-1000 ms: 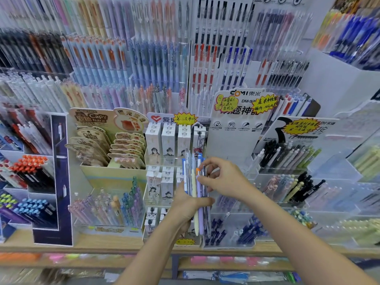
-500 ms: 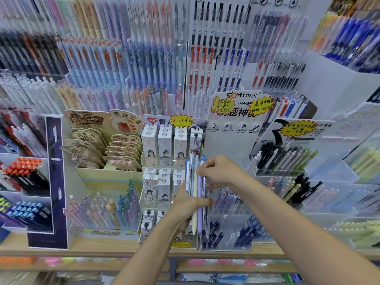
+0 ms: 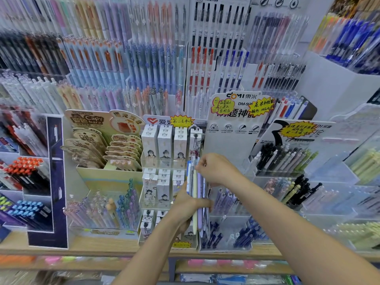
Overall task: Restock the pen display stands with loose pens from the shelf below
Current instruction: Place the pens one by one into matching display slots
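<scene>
We take the white boxes (image 3: 164,144) printed with drawn figures as our landmark. Left of them we see tan Capybara cards (image 3: 90,149) fanned in a cream bin (image 3: 107,177). Above the boxes a yellow starburst tag (image 3: 182,121) carries handwriting. Right of them rises a white DOMI sign (image 3: 234,128), with two more yellow tags near its top. Farther left stands a dark navy panel (image 3: 55,182). Below the boxes runs the wooden shelf edge (image 3: 82,253), and under it we make out blurred pink and orange items (image 3: 216,263).

Two hands (image 3: 216,169), one bundle of pens (image 3: 195,194), three starburst tags (image 3: 182,121).
</scene>
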Tool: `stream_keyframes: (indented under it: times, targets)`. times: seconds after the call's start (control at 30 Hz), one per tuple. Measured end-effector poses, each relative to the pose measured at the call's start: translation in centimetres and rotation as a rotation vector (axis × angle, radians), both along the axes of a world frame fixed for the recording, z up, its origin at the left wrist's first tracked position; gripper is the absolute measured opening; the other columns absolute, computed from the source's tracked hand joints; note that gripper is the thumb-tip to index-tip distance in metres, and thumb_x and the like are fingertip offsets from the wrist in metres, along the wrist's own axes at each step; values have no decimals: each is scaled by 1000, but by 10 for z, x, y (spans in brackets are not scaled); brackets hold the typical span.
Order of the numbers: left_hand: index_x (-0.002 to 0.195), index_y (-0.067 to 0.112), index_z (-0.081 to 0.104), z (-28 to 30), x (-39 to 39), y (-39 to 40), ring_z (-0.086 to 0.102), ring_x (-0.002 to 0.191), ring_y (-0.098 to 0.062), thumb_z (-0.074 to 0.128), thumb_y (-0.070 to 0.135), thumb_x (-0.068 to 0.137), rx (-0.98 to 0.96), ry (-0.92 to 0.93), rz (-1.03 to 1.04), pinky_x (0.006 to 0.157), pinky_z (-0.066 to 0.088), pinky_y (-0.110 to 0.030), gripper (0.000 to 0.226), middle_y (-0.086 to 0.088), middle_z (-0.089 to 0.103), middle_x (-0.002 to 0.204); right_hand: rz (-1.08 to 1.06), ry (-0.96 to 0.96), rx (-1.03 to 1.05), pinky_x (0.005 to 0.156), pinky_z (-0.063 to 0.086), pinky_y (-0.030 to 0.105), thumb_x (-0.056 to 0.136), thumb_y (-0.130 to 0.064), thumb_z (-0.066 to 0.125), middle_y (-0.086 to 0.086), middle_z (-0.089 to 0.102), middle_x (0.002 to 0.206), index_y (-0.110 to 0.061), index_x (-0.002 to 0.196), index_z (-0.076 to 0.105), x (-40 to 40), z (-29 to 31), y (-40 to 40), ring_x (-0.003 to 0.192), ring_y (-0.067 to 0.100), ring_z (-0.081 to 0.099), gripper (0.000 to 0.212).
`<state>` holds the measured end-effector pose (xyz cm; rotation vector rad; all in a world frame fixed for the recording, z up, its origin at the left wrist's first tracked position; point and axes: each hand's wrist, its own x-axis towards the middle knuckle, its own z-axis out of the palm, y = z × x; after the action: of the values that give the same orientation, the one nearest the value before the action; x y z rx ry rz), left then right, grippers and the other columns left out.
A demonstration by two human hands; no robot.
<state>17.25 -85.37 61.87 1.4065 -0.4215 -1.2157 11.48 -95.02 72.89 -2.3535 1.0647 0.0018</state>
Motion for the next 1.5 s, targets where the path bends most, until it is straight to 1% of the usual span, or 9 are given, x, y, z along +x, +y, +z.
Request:
stream_keyframes:
  times: [0.1, 0.23, 0.5, 0.73, 0.83, 0.97, 1.2, 1.33, 1.5]
  targets:
    - [135, 17, 49, 1, 1, 3, 67, 94, -38, 89, 8, 50, 40, -35, -52, 89, 57, -57, 95, -18, 66, 107, -16, -9, -24, 70, 52, 37, 98, -19, 47, 11, 60, 76, -9, 85, 56, -1, 1, -4, 70, 24, 53, 19]
    - [127, 30, 43, 4, -3, 7, 65, 90, -27, 81, -4, 71, 26, -85, -19, 82, 58, -42, 76, -11, 63, 107, 16, -111, 63, 63, 49, 29, 92, -33, 65, 0, 61, 68, -11, 84, 67, -8, 5, -10, 61, 15, 56, 24]
    - [144, 39, 37, 9, -3, 0, 65, 105, -32, 86, 20, 48, -16, -206, 23, 88, 59, -49, 109, -7, 61, 124, -55, -386, 274, 81, 58, 36, 66, -31, 90, 0, 74, 82, -23, 82, 75, -31, 3, -18, 78, 11, 67, 23]
    - [121, 27, 50, 8, -7, 4, 53, 63, -20, 79, -9, 72, -59, -209, 6, 55, 54, -28, 67, -3, 59, 87, -67, -486, 459, 72, 55, 16, 79, -6, 79, 5, 69, 88, -9, 105, 74, -36, 10, -18, 80, 12, 68, 27]
    - [122, 26, 51, 6, -5, 3, 49, 54, -18, 78, -9, 72, -52, -224, 9, 53, 50, -32, 67, -2, 54, 77, -71, -429, 417, 79, 57, 23, 76, -26, 83, 1, 74, 89, -17, 100, 75, -35, 8, -17, 84, 11, 70, 27]
    - [132, 22, 49, 0, 1, 3, 45, 45, -14, 78, -8, 73, -36, -248, 17, 51, 46, -30, 72, 13, 51, 53, -67, -315, 187, 58, 42, 11, 71, -42, 84, -4, 73, 78, -19, 87, 78, -30, 6, -15, 68, 3, 62, 29]
    - [112, 36, 50, 9, 4, 5, 52, 55, -12, 75, -12, 74, -73, -273, 29, 53, 51, -28, 66, -5, 54, 82, -7, -414, 201, 65, 47, 23, 75, -46, 81, 6, 72, 79, -16, 79, 73, -27, 0, -12, 66, 7, 58, 31]
    - [126, 24, 52, 2, 4, 10, 65, 71, -7, 78, -11, 74, -91, -276, 38, 68, 57, -23, 67, -2, 65, 93, -19, -440, 169, 64, 47, 24, 78, -46, 78, 3, 70, 74, -15, 78, 73, -26, 1, -11, 66, 9, 58, 31]
    - [127, 25, 50, -10, 7, 20, 72, 89, -20, 82, -12, 71, -64, -231, 77, 84, 60, -35, 75, -7, 71, 102, -195, -782, 329, 83, 59, 36, 90, -22, 68, 6, 69, 86, -9, 92, 71, -38, 39, -29, 78, 19, 64, 14]
